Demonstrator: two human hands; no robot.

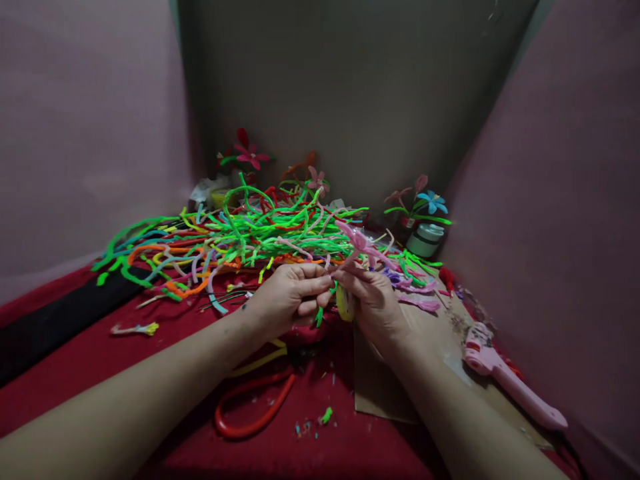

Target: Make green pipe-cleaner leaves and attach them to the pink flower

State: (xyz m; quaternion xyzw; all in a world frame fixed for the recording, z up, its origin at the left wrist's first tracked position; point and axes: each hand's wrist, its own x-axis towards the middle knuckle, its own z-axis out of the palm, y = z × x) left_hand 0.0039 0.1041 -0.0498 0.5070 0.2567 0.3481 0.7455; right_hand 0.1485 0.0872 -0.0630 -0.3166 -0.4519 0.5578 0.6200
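My left hand (297, 293) and my right hand (375, 303) meet in front of the pile, both closed in a pinch. Between their fingertips is the thin stem of a pink pipe-cleaner flower (356, 239), its petals pointing up and away from me. A narrow roll of yellow tape (344, 304) hangs against my right fingers. A short green pipe-cleaner end (319, 318) shows just under my left fingers; whether it joins the flower I cannot tell. The exact pinch point is partly hidden by the fingers.
A tangled heap of pipe cleaners (280, 227) lies behind my hands. Cardboard (380, 390) and a pink hot glue gun (515, 387) are at right. A red loop handle (255, 410) lies in front. Finished flowers (431, 201) and a jar (425, 239) stand behind.
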